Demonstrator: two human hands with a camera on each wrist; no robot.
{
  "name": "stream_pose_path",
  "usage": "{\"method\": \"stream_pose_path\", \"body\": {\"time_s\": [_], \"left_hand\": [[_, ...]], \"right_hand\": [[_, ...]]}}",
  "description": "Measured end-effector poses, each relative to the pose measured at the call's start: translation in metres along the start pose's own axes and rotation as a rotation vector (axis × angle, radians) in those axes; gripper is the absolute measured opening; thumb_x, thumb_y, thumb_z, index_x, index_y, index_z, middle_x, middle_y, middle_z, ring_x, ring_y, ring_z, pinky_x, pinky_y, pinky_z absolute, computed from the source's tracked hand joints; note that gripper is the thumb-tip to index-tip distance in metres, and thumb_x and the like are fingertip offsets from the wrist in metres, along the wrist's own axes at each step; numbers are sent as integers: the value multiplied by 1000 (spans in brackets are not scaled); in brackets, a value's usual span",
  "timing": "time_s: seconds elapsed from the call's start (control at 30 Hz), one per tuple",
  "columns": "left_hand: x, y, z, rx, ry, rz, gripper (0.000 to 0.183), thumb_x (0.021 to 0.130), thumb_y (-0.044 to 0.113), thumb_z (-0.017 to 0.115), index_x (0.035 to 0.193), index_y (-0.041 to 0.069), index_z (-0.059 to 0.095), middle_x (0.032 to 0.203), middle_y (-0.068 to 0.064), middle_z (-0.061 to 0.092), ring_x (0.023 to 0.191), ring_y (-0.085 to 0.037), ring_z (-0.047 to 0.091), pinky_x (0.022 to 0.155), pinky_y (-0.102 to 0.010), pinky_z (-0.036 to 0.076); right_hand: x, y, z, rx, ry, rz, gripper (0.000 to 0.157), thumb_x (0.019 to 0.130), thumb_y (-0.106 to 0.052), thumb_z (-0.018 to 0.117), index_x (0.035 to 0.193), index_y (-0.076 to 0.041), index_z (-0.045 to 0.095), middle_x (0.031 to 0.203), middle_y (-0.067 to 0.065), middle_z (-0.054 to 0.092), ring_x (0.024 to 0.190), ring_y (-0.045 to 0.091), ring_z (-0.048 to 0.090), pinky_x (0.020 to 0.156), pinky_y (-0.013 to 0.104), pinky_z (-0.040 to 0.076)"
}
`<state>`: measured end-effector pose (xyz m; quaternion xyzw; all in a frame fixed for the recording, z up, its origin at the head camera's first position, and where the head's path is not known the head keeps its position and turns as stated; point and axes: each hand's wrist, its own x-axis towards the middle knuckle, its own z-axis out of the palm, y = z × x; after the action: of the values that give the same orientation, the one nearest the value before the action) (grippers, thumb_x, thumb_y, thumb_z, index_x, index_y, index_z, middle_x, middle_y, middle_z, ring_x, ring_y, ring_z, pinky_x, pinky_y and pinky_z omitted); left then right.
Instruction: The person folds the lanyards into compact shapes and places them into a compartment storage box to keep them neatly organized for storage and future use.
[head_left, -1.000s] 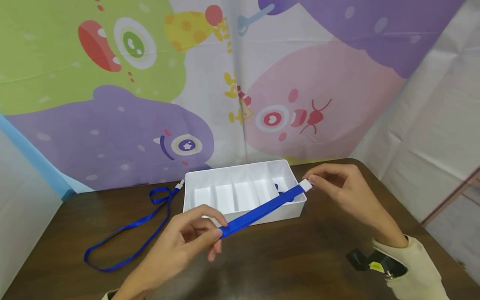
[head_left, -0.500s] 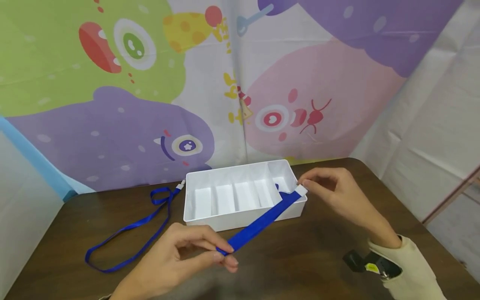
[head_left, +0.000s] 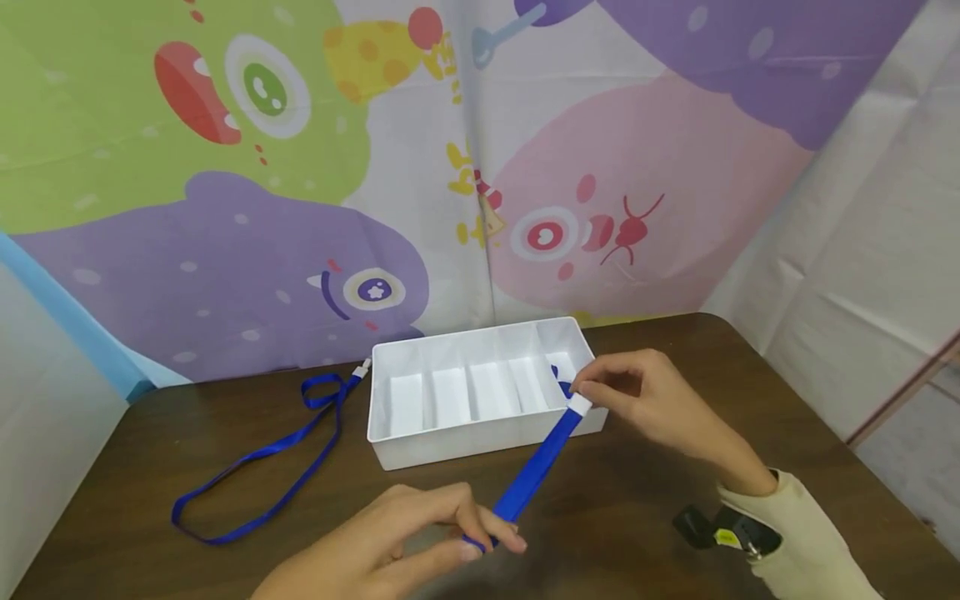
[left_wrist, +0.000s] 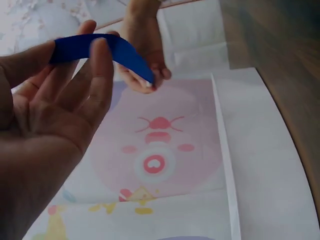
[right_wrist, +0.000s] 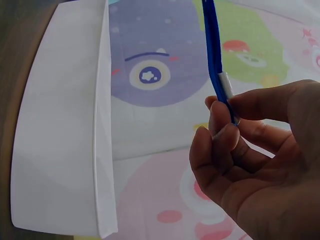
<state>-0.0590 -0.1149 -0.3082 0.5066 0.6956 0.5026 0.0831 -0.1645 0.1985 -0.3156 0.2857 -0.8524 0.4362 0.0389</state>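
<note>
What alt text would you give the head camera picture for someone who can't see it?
A person's left hand and right hand hold a blue strap slantwise between them, near a white compartmented box on a dark brown table. A blue lanyard lies to the box's left; a cartoon-printed sheet hangs behind.

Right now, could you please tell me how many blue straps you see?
2 clearly: one blue strap lies on the table left of the white box; another strap is held between left hand and right hand. Blue material inside the box, partly hidden, may be a third.
</note>
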Motion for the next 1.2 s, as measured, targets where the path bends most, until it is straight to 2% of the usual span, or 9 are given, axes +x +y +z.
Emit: {"method": "stream_pose_path", "body": {"time_s": [0.1,0.2,0.33,0.5,0.63,0.73,0.83,1.0,1.2], "left_hand": [[1,-5,2,60,87,-11,19,101,1,53,108,15,63,109,4,72,99,-9,67,76,-27,56],[1,-10,4,98,175,-28,16,98,3,60,103,16,69,90,5,72,79,-1,65,60,-19,53],[2,-15,6,141,226,-54,17,92,1,68,99,15,74,74,5,67,62,6,59,49,-13,46],[1,-14,8,118,276,-103,23,90,-1,69,107,14,72,74,6,67,57,5,56,46,-16,45],[3,-12,10,106,393,-118,26,90,-1,69,113,11,65,76,3,69,53,1,55,44,-18,45],[5,-11,12,164,490,-119,24,89,0,71,109,11,63,76,4,71,53,1,54,42,-16,41],[6,-9,15,216,549,-135,24,89,2,73,106,13,60,77,7,71,55,1,52,41,-15,37],[7,-7,20,242,577,-156,25,88,3,74,101,15,56,77,10,71,55,2,52,40,-16,35],[9,-8,26,261,587,-119,24,87,2,74,93,16,55,74,9,70,53,6,46,39,-14,32]], "right_hand": [[-1,-5,2,-15,5,-8,7,91,-11,73,96,-12,77,82,-6,70,68,17,61,57,28,53],[-3,-12,6,-21,29,-37,6,88,-10,75,93,-13,77,79,-8,69,65,13,59,55,26,52],[-8,-22,14,-66,59,-124,9,86,-8,77,90,-16,77,75,-12,67,62,7,56,52,24,50],[-10,-29,25,-142,128,-224,13,84,-4,78,91,-15,77,78,-13,69,61,2,52,48,22,45],[-12,-33,31,-143,191,-295,17,82,0,78,92,-14,77,81,-11,69,64,2,53,51,16,42],[-14,-37,36,-138,209,-346,19,83,1,77,93,-15,76,80,-11,67,67,2,53,55,13,41],[-16,-44,43,-138,209,-388,19,85,0,76,94,-16,76,79,-10,65,69,2,52,57,12,40],[-19,-53,56,-125,208,-474,15,87,-1,73,96,-12,74,83,-7,68,75,3,57,64,12,45],[-25,-61,71,-41,182,-514,15,90,-2,71,101,-11,75,87,-5,71,77,3,60,67,15,48]]}}
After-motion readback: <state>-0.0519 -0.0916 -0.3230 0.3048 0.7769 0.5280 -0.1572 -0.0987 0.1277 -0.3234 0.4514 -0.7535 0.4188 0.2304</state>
